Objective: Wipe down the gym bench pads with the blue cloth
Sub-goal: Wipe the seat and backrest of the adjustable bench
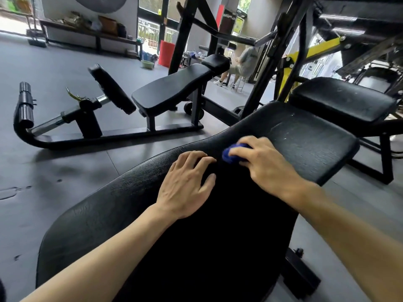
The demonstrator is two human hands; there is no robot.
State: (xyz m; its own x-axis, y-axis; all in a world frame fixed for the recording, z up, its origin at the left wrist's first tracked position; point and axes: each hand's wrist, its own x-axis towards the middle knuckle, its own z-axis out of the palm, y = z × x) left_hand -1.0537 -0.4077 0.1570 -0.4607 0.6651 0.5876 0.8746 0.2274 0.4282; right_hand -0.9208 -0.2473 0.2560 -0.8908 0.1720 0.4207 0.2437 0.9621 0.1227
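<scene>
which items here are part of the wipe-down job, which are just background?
Job:
blue cloth, gripped by right hand
left hand, resting on near bench pad
head pad

Background:
second bench
red mat
green basin
seated person
</scene>
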